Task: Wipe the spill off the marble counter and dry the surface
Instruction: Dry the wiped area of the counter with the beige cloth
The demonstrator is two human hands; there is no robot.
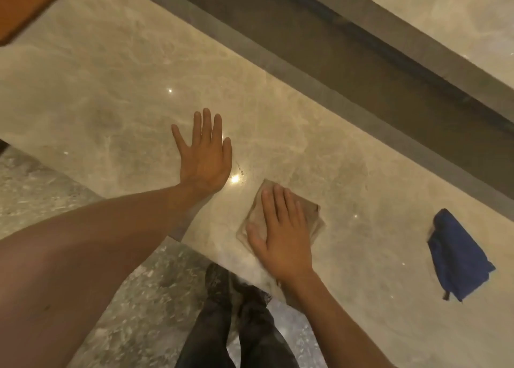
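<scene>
Two things are cut off at the frame's edge: an orange-brown board (26, 4) at the upper left corner, of which only a corner shows, and your legs in dark trousers (236, 326) below the counter edge. Much of the beige cloth (314, 214) is hidden under your right hand (281, 234), and its colour is so close to the marble counter (111, 95) that its outline is hard to follow; whether any spill remains on the stone you cannot tell, only glints of light and a faint darker patch beyond the cloth. Your right hand lies flat and spread on the beige cloth, fingers extended, pressing it to the marble near the front edge rather than clutching it. Your left hand (204, 156) is released, palm down with fingers splayed, resting directly on bare marble just to the left of the cloth and apart from it. A crumpled blue cloth (459, 256) lies on the counter well to the right of both hands, untouched.
</scene>
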